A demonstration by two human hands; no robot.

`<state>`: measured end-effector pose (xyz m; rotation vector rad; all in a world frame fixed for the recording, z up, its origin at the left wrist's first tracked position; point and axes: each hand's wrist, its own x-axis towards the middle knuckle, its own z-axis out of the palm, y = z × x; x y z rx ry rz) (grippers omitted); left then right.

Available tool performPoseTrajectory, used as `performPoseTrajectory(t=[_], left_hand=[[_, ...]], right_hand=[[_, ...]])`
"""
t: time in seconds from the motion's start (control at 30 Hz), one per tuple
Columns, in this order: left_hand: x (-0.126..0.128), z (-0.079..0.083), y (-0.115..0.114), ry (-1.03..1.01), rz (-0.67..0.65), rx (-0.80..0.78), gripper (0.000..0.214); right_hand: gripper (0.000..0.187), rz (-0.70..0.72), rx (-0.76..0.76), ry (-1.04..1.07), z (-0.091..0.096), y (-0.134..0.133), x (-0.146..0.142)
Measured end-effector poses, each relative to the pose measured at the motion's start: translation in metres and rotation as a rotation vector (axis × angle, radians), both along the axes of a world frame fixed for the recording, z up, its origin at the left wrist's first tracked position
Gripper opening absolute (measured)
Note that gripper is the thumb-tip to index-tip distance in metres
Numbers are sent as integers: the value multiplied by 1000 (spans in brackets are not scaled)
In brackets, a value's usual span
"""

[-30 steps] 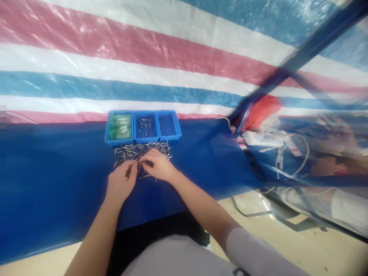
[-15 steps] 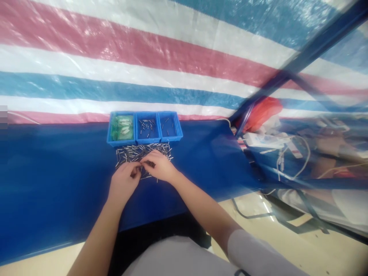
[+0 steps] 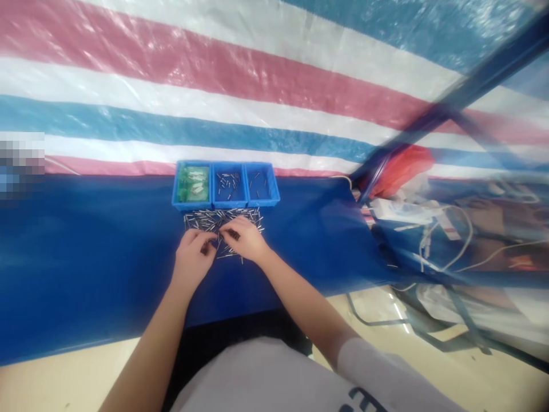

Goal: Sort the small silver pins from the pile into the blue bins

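A pile of small metal pins (image 3: 206,218) lies spread on the blue table, just in front of a row of blue bins. My left hand (image 3: 194,252) is over the pile's near left side, its thumb and fingertips pinched together. My right hand (image 3: 244,236) faces it from the right, over the pile, with fingers also pinched. The two sets of fingertips are close to each other. Whatever sits between them is too small to make out. The middle bin (image 3: 229,200) holds several pins, and the right bin (image 3: 262,197) holds a few.
The left bin (image 3: 194,201) contains a green bag with white pieces. Behind the blue table (image 3: 107,246) hangs a striped tarp (image 3: 214,134). To the right stand a slanted metal post (image 3: 407,134), a red bag (image 3: 403,171), white cables and another person's blurred arm.
The view has shifted, so bins and pile appear a little farther right and higher. My fingertips, nearly touching before, are now slightly apart, both hands still over the pile.
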<state>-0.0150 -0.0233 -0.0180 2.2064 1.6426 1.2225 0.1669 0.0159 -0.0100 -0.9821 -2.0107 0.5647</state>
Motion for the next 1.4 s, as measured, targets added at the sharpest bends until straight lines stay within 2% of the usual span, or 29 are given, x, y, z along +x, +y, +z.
performPoseTrajectory(t=[0.57, 0.67, 0.87, 1.07, 1.4], left_hand=[[-2, -5, 1, -3, 28, 45, 28], [-2, -5, 1, -8, 6, 51, 28], [-2, -2, 0, -47, 51, 49, 28], [-2, 1, -1, -194, 83, -1, 20], [0, 10, -7, -251, 152, 43, 19]], right_hand=[[14, -32, -13, -83, -5, 0, -4], [14, -33, -15, -91, -5, 0, -4], [13, -19, -25, -93, -2, 0, -3], [13, 7, -15, -75, -2, -1, -1], [19, -4, 43, -87, 3, -7, -4]])
